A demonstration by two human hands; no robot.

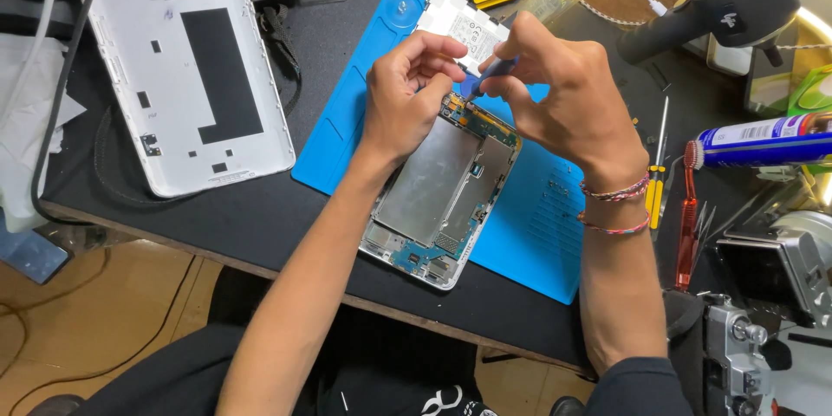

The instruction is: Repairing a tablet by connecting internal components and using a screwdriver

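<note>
- The right hand (568, 91) pinched a small blue pry tool (482, 77) between thumb and fingertips, a narrow closed grip near the tool's upper end, with the working tip angled down and toward the left hand.
- The opened tablet (446, 186) lay directly below that grip, its long axis running diagonally from the hands down toward the person's body and a little to the left.
- The tool's tip met the tablet at its far end, on the strip of green circuit board (472, 114), so the point of contact sat just beneath and slightly left of the right fingertips.
- The left hand (406, 95) was curled over the same far end, fingertips pressing on the tablet's upper left corner; whether it held a loose part could not be told, as its fingers hid their own undersides.
- Both hands were touching the tablet's far end; the right one carried the tool and was the nearer to the board.
- A white battery pack (459, 22) lay just beyond the grip, partly behind the fingers.
- The tablet rested on a blue work mat (529, 234) on the black table (286, 225).
- The white back cover (186, 74) lay well apart, to the left of the left hand.
- Yellow-handled screwdrivers (657, 182) lay to the right of the right wrist.
</note>
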